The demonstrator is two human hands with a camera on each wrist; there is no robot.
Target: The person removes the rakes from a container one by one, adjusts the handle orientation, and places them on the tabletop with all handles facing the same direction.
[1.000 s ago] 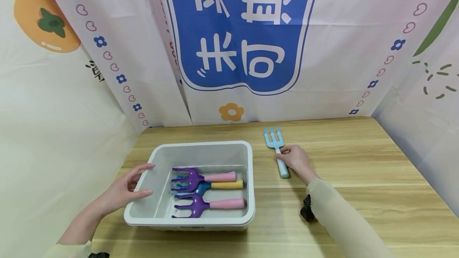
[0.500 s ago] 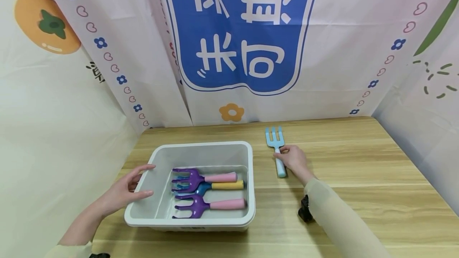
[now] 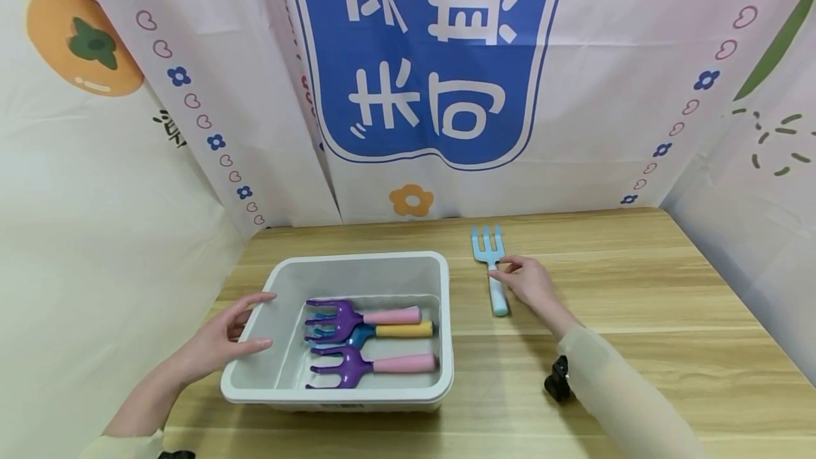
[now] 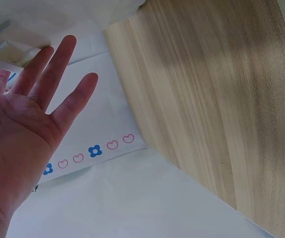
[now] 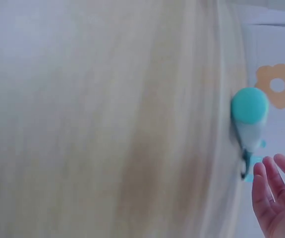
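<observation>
A light blue garden hand fork lies on the table right of the grey-white plastic bin, tines pointing to the back wall. My right hand is beside its handle, fingertips near the neck. In the right wrist view that hand has its fingers spread, with the fork's turquoise handle end outside them. At the bin's left rim rests my left hand, fingers extended and thumb apart. Inside the bin lie two purple forks with pink handles and a blue fork with a yellow handle.
The wood-grain table reaches back to a white printed cloth hung as a wall. More cloth closes off the left side, and another sheet stands at the right.
The light blue fork has turned slightly, its handle end swinging left. My right hand has let go of it and its wrist has shifted right. The left hand and bin stay put.
</observation>
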